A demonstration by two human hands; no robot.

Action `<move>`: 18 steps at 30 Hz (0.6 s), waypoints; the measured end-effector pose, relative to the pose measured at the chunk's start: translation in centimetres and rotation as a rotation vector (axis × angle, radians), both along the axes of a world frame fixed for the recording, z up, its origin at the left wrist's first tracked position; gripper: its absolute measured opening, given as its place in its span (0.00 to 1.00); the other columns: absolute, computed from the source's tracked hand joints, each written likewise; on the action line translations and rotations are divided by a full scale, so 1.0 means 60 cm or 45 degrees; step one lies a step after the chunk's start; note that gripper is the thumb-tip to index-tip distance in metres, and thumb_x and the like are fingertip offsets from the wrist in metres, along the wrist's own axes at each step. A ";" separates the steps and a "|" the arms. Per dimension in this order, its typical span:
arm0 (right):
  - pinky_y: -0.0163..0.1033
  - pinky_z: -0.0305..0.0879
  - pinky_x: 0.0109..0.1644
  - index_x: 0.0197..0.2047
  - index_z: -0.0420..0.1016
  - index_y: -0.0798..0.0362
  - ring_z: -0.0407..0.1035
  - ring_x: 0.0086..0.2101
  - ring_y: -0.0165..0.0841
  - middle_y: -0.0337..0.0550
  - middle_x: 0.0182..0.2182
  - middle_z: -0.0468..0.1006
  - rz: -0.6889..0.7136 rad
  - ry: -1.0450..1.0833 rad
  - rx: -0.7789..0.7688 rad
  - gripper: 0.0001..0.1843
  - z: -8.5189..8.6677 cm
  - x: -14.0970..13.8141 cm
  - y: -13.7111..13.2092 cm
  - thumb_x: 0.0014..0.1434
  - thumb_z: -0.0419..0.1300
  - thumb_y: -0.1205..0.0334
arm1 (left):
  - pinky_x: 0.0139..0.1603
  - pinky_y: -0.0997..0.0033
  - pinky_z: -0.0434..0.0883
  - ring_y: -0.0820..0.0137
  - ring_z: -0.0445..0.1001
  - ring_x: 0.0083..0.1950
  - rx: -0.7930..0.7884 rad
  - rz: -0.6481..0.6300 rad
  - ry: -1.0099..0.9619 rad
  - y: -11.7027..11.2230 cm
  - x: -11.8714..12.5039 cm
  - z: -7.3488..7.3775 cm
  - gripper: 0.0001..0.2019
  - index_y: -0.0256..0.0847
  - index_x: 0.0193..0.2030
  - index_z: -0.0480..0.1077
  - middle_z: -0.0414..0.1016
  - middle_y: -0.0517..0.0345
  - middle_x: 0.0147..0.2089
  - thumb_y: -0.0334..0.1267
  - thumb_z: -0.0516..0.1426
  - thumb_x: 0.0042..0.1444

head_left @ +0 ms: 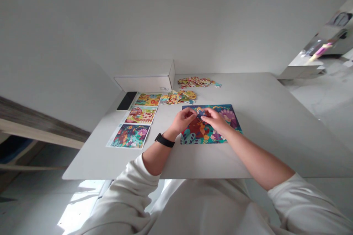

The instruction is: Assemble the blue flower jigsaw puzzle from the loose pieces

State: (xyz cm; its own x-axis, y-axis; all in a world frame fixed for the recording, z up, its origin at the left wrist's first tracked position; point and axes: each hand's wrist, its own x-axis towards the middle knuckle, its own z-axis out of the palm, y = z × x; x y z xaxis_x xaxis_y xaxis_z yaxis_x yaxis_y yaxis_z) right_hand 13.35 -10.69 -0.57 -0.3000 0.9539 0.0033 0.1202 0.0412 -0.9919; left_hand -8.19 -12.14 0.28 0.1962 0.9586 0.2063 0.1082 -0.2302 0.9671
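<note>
A mostly assembled jigsaw puzzle (200,130) of colourful animals and plants lies flat on the table in front of me. Above its upper middle, a small dark blue puzzle piece (200,112) with a yellowish patch sits between my hands. My left hand (184,119), with a black band on its wrist, is closed, its fingertips at the piece's left edge. From the other side, my right hand (216,120) pinches the piece between thumb and fingers. The hands cover part of the puzzle's picture, so I cannot tell whether gaps lie under them.
Left of the puzzle lie three picture cards (131,136) in a column, beside a black phone (127,101). Loose puzzle pieces form one pile (179,97) near the cards and another pile (197,82) farther back. A white box (145,80) stands against the wall on the table (264,117).
</note>
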 end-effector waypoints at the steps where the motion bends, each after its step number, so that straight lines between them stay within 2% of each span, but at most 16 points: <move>1: 0.48 0.78 0.54 0.52 0.77 0.45 0.79 0.48 0.42 0.41 0.45 0.84 0.014 -0.002 0.007 0.22 0.001 0.000 0.000 0.56 0.71 0.50 | 0.35 0.72 0.68 0.72 0.72 0.33 -0.012 -0.007 -0.001 -0.001 0.001 0.001 0.22 0.39 0.40 0.76 0.77 0.57 0.34 0.59 0.68 0.61; 5: 0.48 0.78 0.54 0.53 0.78 0.45 0.80 0.47 0.42 0.41 0.44 0.85 0.056 -0.041 0.015 0.20 0.003 0.001 -0.002 0.57 0.70 0.53 | 0.36 0.71 0.69 0.71 0.73 0.34 -0.032 -0.004 -0.017 -0.004 0.003 0.004 0.24 0.39 0.42 0.76 0.79 0.56 0.36 0.61 0.68 0.61; 10: 0.48 0.79 0.51 0.55 0.75 0.46 0.80 0.44 0.42 0.42 0.43 0.84 0.018 -0.028 -0.001 0.23 -0.001 0.004 0.002 0.56 0.70 0.53 | 0.35 0.71 0.69 0.71 0.72 0.34 -0.058 0.048 -0.102 -0.001 0.003 -0.002 0.26 0.40 0.48 0.74 0.77 0.58 0.35 0.64 0.64 0.65; 15: 0.47 0.79 0.49 0.60 0.71 0.43 0.79 0.44 0.42 0.42 0.44 0.82 -0.201 0.048 0.084 0.29 -0.005 0.012 0.012 0.58 0.70 0.47 | 0.35 0.70 0.71 0.71 0.74 0.34 -0.059 0.131 -0.114 0.000 0.002 -0.010 0.27 0.43 0.59 0.70 0.78 0.58 0.38 0.62 0.63 0.68; 18: 0.45 0.78 0.45 0.63 0.68 0.42 0.79 0.41 0.41 0.41 0.41 0.80 -0.325 0.086 0.126 0.32 -0.006 0.020 0.019 0.59 0.69 0.43 | 0.32 0.71 0.70 0.72 0.73 0.32 -0.062 0.181 -0.142 0.001 0.001 -0.012 0.27 0.44 0.63 0.68 0.78 0.58 0.40 0.60 0.64 0.68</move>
